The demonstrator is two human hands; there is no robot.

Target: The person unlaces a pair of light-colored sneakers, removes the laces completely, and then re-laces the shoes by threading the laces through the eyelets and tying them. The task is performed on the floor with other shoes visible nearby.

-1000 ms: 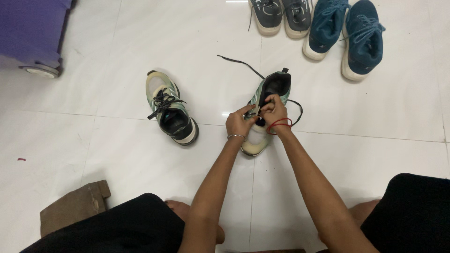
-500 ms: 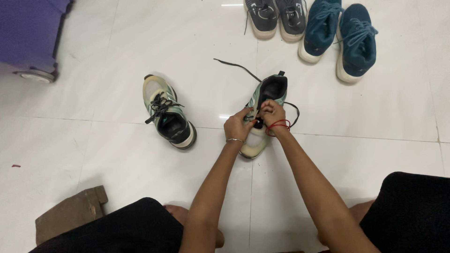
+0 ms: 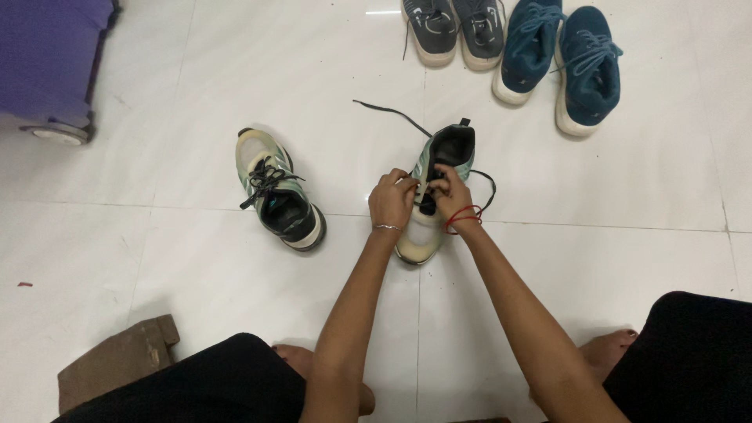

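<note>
In the head view, a pale green and cream sneaker with a black lining [image 3: 442,168] is seen standing on the white tiled floor [image 3: 196,258], its toe turned toward the person and its heel away. The left hand [image 3: 391,201] is closed over the shoe's near left side and the right hand [image 3: 450,196] over its tongue area, fingers pinched together; the black shoelace [image 3: 392,113] appears to be gripped there, though the exact hold is hidden by the knuckles. One loose end of the lace is trailed across the floor beyond the heel, and a loop is seen at the shoe's right. The eyelets are covered by both hands. The matching green and cream sneaker, laced [image 3: 278,192], is set well apart to the left. A pair of grey sneakers [image 3: 458,31] and a pair of dark teal sneakers [image 3: 560,63] are lined up at the far edge. A purple wheeled object [image 3: 47,63] is found at the upper left, a brown folded cloth [image 3: 117,360] at the lower left.
</note>
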